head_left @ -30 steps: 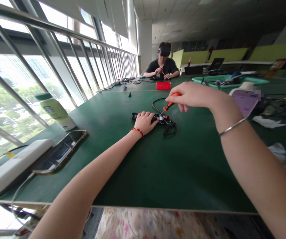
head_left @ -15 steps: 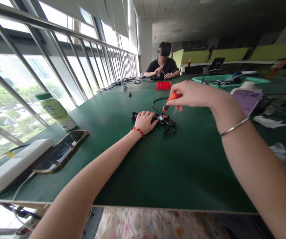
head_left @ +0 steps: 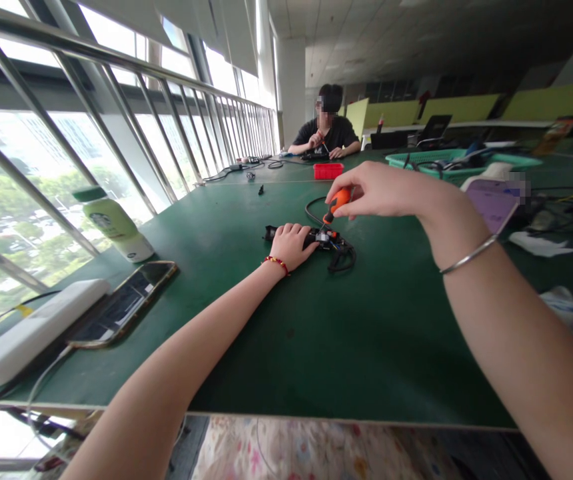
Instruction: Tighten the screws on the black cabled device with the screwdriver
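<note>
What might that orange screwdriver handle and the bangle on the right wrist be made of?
Screwdriver handle: probably smooth plastic, judging by its bright orange and dark moulded-looking parts; rubber is possible. Bangle: likely polished metal, given its silvery shine.

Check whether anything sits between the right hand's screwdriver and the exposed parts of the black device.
Nothing visible does. From the right hand, the orange screwdriver slants down to the black device's exposed parts; the left hand holds the body beside them, clear of the shaft.
</note>
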### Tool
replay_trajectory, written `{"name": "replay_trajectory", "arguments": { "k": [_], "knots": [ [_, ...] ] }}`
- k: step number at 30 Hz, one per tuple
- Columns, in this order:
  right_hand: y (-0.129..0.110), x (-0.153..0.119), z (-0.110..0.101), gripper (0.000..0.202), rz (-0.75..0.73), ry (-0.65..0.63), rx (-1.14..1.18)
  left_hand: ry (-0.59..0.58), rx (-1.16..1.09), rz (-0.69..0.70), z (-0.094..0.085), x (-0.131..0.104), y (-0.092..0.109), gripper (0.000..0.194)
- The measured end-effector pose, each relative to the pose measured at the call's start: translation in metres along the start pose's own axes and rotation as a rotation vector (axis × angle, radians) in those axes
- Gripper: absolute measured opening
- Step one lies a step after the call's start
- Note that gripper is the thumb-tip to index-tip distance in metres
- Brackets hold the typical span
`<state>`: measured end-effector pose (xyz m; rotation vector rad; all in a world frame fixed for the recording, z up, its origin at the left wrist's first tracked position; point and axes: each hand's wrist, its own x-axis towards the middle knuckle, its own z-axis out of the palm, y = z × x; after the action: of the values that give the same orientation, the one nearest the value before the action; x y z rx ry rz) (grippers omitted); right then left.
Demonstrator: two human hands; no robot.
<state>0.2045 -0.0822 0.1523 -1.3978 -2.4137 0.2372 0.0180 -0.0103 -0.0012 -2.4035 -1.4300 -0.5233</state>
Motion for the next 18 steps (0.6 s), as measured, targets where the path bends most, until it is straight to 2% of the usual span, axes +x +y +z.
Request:
{"name": "replay_trajectory", "arguments": {
  "k": [5,11,14,18],
  "knots": [
    [-0.001,-0.001,-0.002,0.027,0.110,-0.002,-0.042,0.005,-0.006,0.003,0.002,0.000,-0.001,0.043],
    [0.009,0.002,0.000,0.048,0.246,0.131,-0.102,0.005,0.003,0.005,0.003,0.001,-0.001,0.044],
    [0.012,0.003,0.001,0.044,0.222,0.153,-0.082,0.002,0.009,0.005,0.002,0.000,-0.001,0.044],
    [0.008,0.002,0.001,0.024,0.112,0.083,0.005,0.006,0.005,0.009,0.002,0.000,-0.001,0.043]
  ]
}}
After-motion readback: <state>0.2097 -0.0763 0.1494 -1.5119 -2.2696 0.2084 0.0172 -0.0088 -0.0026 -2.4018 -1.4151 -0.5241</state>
